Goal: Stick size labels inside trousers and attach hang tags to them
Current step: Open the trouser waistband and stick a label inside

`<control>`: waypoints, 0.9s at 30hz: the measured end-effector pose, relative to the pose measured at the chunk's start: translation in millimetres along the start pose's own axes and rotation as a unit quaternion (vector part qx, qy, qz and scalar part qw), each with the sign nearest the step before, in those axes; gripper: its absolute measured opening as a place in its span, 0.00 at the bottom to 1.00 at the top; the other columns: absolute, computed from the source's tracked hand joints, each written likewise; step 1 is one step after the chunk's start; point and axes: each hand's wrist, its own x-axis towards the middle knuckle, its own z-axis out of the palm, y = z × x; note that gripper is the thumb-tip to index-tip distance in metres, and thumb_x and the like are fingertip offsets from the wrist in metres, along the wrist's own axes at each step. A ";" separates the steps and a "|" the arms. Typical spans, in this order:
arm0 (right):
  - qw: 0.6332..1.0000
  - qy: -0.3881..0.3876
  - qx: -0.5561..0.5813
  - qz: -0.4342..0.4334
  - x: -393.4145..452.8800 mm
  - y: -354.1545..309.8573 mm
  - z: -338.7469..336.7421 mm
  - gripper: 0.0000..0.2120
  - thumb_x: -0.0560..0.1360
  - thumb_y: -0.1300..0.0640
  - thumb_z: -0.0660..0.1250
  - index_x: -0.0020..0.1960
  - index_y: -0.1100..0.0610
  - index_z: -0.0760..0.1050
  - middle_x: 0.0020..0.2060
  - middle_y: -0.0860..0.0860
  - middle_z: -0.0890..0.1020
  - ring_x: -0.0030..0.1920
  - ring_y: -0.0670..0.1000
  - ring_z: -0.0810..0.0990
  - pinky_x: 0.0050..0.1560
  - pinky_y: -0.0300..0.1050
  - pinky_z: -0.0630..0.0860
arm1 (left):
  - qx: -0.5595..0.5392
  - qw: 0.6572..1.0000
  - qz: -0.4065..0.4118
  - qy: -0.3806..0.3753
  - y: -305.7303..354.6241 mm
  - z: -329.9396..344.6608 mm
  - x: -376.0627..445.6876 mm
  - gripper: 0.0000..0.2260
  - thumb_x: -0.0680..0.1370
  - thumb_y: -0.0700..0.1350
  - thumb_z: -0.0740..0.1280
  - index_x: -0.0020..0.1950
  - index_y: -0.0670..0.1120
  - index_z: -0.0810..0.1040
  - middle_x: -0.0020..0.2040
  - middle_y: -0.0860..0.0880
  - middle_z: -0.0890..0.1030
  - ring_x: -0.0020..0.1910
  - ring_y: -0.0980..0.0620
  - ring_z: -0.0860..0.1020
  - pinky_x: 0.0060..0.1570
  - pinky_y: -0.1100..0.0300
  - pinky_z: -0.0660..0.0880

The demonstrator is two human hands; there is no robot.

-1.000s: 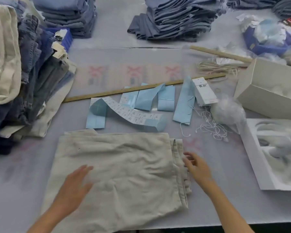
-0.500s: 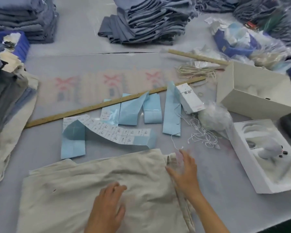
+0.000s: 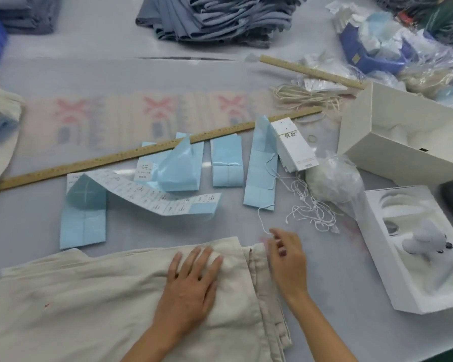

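Folded cream trousers (image 3: 94, 304) flat on the grey table (image 3: 324, 296), nearest edge, filling lower left of view. Left hand (image 3: 190, 286) palm down on the trousers near their right side, fingers straight and spread wide, pressing cloth, holding nothing. Right hand (image 3: 288, 259) at the trousers' right folded edge, fingers loosely bent and slightly apart, tips touching or just above the edge; cannot tell whether any cloth is pinched.

Beyond the trousers: strip of size labels (image 3: 152, 194) on pale blue backing, curling up off the table, one end lying over a blue backing sheet (image 3: 83, 220). More blue sheets (image 3: 226, 163) just beside, in a row. Stack of white hang tags (image 3: 294, 150) leaning on the rightmost blue sheet. Loose white tag strings (image 3: 309, 210) tangled near the right hand, one strand ending close to the fingertips. Long wooden ruler (image 3: 141, 152) diagonal behind the sheets. White open box (image 3: 416, 246) at right, second white box (image 3: 403, 137) behind it. Clear bag of white stuff (image 3: 335, 178) between strings and boxes. Stack of blue-grey folded trousers (image 3: 212, 19) far across the table.
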 end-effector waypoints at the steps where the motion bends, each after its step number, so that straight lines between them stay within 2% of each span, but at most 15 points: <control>1: 1.000 0.019 0.021 0.013 8.4 -2.9 -3.7 0.13 0.80 0.62 0.68 0.52 0.42 0.79 0.49 0.43 0.79 0.43 0.45 0.79 0.46 0.36 0.75 | -0.015 1.000 -0.012 0.011 3.7 -3.4 1.3 0.23 0.80 0.53 0.60 0.76 0.55 0.69 0.77 0.51 0.69 0.77 0.48 0.67 0.76 0.42 0.57; 2: 0.999 0.016 0.035 0.026 13.5 -4.8 -7.7 0.14 0.80 0.61 0.68 0.51 0.41 0.78 0.49 0.44 0.80 0.43 0.44 0.79 0.45 0.33 0.74 | -0.041 0.998 -0.031 0.021 7.4 -9.0 4.1 0.24 0.78 0.52 0.62 0.75 0.56 0.69 0.75 0.53 0.70 0.75 0.49 0.69 0.75 0.43 0.58; 4: 0.994 -0.083 0.033 0.055 11.3 -3.4 -14.6 0.12 0.79 0.58 0.70 0.52 0.40 0.78 0.49 0.45 0.83 0.44 0.42 0.80 0.45 0.32 0.73 | -0.097 0.993 -0.061 0.038 14.4 -23.1 14.9 0.28 0.76 0.52 0.64 0.76 0.58 0.66 0.73 0.56 0.70 0.72 0.52 0.70 0.73 0.48 0.59; 6: 0.975 -0.212 0.011 0.066 -6.9 0.2 -20.8 0.16 0.77 0.55 0.73 0.61 0.39 0.76 0.50 0.42 0.83 0.46 0.42 0.81 0.48 0.35 0.76 | -0.117 0.992 -0.023 0.053 26.1 -30.8 30.9 0.29 0.78 0.54 0.64 0.79 0.56 0.62 0.76 0.55 0.68 0.74 0.52 0.67 0.73 0.51 0.60; 8: 0.965 -0.254 0.029 0.063 -31.5 3.3 -27.5 0.22 0.78 0.53 0.73 0.65 0.34 0.71 0.51 0.39 0.83 0.49 0.41 0.82 0.49 0.35 0.77 | -0.075 0.996 0.052 0.024 41.2 -31.9 44.1 0.29 0.79 0.59 0.63 0.80 0.56 0.61 0.79 0.52 0.65 0.78 0.49 0.63 0.76 0.49 0.59; 10: 0.962 -0.257 0.020 0.090 -52.5 7.8 -33.2 0.20 0.77 0.48 0.72 0.62 0.31 0.69 0.50 0.37 0.82 0.50 0.39 0.82 0.48 0.34 0.77 | -0.011 0.994 0.103 -0.019 52.7 -29.8 57.5 0.27 0.76 0.60 0.68 0.74 0.53 0.71 0.75 0.49 0.70 0.76 0.45 0.67 0.75 0.45 0.63; 12: 0.956 -0.267 -0.029 0.115 -69.8 16.5 -40.0 0.15 0.74 0.45 0.72 0.57 0.33 0.72 0.46 0.34 0.82 0.46 0.37 0.81 0.45 0.35 0.75 | 0.004 0.991 0.134 -0.014 57.0 -32.8 67.2 0.19 0.71 0.55 0.76 0.57 0.47 0.80 0.62 0.44 0.79 0.64 0.41 0.75 0.65 0.45 0.74; 14: 0.959 -0.251 -0.026 0.127 -80.8 26.6 -44.6 0.06 0.74 0.48 0.74 0.49 0.41 0.79 0.39 0.36 0.82 0.39 0.39 0.80 0.39 0.39 0.73 | 0.009 0.981 0.188 0.039 54.8 -37.3 67.7 0.13 0.72 0.50 0.77 0.46 0.44 0.78 0.53 0.43 0.80 0.54 0.41 0.76 0.54 0.48 0.76; 17: 0.967 -0.216 0.036 0.132 -87.7 31.3 -44.8 0.05 0.75 0.59 0.75 0.46 0.49 0.83 0.39 0.44 0.82 0.41 0.45 0.80 0.42 0.44 0.76 | 0.018 0.966 0.245 0.074 44.2 -45.1 49.8 0.12 0.78 0.45 0.73 0.44 0.48 0.70 0.42 0.48 0.76 0.43 0.45 0.75 0.45 0.50 0.74; 18: 0.970 -0.203 0.051 0.127 -88.6 32.3 -43.5 0.06 0.75 0.61 0.74 0.48 0.50 0.83 0.41 0.45 0.81 0.43 0.46 0.80 0.45 0.45 0.77 | 0.015 0.969 0.237 0.060 41.2 -47.0 42.2 0.11 0.79 0.46 0.71 0.45 0.50 0.69 0.39 0.50 0.75 0.40 0.46 0.74 0.43 0.51 0.72; 20: 0.980 -0.143 0.061 0.123 -95.1 33.5 -41.9 0.11 0.77 0.62 0.72 0.57 0.50 0.81 0.51 0.43 0.78 0.49 0.45 0.80 0.51 0.45 0.79 | 0.028 0.978 0.204 0.014 38.1 -50.6 25.2 0.07 0.81 0.53 0.64 0.53 0.50 0.75 0.38 0.52 0.78 0.38 0.48 0.76 0.42 0.53 0.71; 22: 0.998 -0.055 0.011 0.042 -105.5 30.4 -43.9 0.12 0.80 0.58 0.69 0.62 0.51 0.79 0.56 0.43 0.75 0.54 0.45 0.79 0.56 0.39 0.76 | 0.062 0.977 0.200 -0.049 38.0 -55.0 12.1 0.16 0.79 0.55 0.60 0.61 0.49 0.79 0.39 0.53 0.79 0.39 0.47 0.78 0.42 0.53 0.73; 23: 0.999 -0.048 -0.004 -0.015 -112.7 29.6 -44.5 0.11 0.81 0.55 0.67 0.63 0.53 0.78 0.57 0.43 0.74 0.56 0.46 0.78 0.58 0.37 0.74 | 0.077 0.974 0.207 -0.058 38.6 -59.3 8.7 0.15 0.79 0.52 0.60 0.60 0.49 0.81 0.40 0.52 0.78 0.39 0.46 0.77 0.41 0.53 0.71; 25: 0.990 -0.130 0.018 -0.048 -126.5 24.6 -44.8 0.17 0.82 0.45 0.64 0.66 0.53 0.76 0.60 0.43 0.74 0.61 0.47 0.76 0.62 0.37 0.72 | 0.087 0.971 0.217 -0.039 41.0 -69.4 6.0 0.10 0.79 0.48 0.62 0.55 0.50 0.81 0.41 0.50 0.75 0.40 0.45 0.72 0.41 0.53 0.65; 27: 0.978 -0.199 0.000 -0.063 -134.1 25.7 -44.6 0.22 0.81 0.40 0.63 0.67 0.53 0.76 0.62 0.45 0.75 0.62 0.47 0.75 0.63 0.43 0.73 | 0.086 0.976 0.202 -0.005 42.9 -79.0 10.3 0.06 0.78 0.48 0.65 0.53 0.52 0.80 0.49 0.48 0.75 0.46 0.43 0.72 0.44 0.51 0.64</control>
